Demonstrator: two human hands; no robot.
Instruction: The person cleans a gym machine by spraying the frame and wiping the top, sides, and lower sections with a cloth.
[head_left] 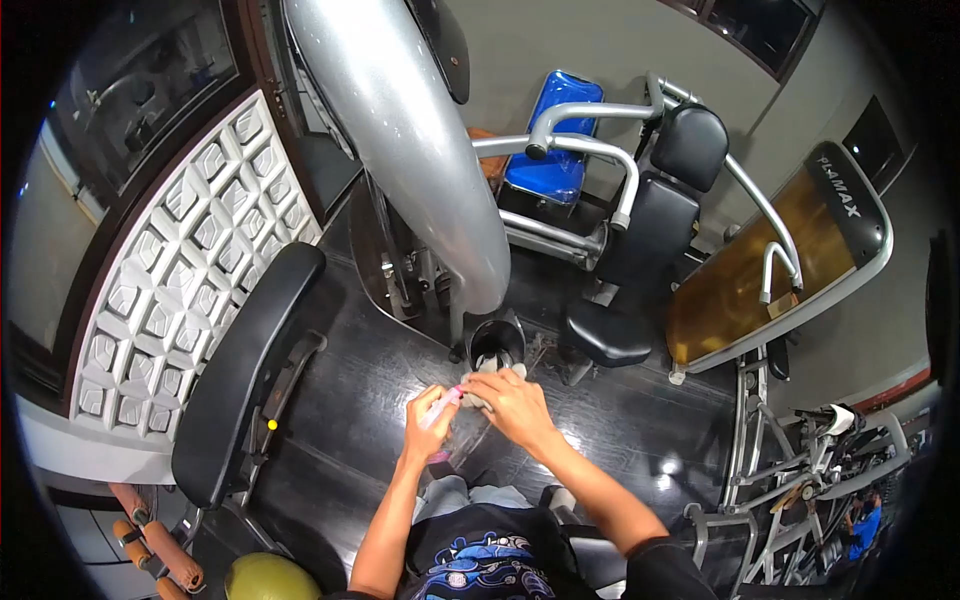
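My left hand is wrapped round a slim clear bottle with pink at its top and lower end. Close against it, my right hand has its fingers curled at the bottle's pink top. A pale greyish cloth shows under the right fingers, partly hidden by them. Just beyond both hands stands a black round holder at the foot of a silver machine, with something pale at its opening that I cannot make out.
A black padded bench stands to the left, beside a white patterned wall panel. Ahead right are a machine's black seat and a gold-brown weight cover. A blue pad leans behind. An olive ball lies lower left.
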